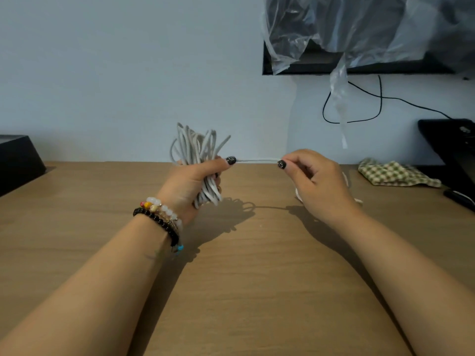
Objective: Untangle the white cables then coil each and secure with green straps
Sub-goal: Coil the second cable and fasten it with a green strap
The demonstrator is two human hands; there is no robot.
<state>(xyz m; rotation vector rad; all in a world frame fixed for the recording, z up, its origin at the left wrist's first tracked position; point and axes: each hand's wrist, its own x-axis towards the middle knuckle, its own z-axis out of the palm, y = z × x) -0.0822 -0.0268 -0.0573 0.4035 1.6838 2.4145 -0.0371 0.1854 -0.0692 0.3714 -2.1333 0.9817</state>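
Note:
My left hand [195,179] is closed around a bundle of coiled white cable [195,147], held upright above the wooden table [231,278]. Loops stick out above and below the fist. A straight stretch of the same cable [257,160] runs from my left thumb to my right hand [313,179], which pinches it between thumb and forefinger. Bits of more white cable [345,178] show on the table behind my right hand, mostly hidden. No green strap is visible.
A green checked cloth [393,173] lies at the back right. Black equipment [452,150] stands at the right edge, a black box [18,163] at the left. A wall-mounted screen under clear plastic [359,34] hangs above, with black wires [380,98] dangling.

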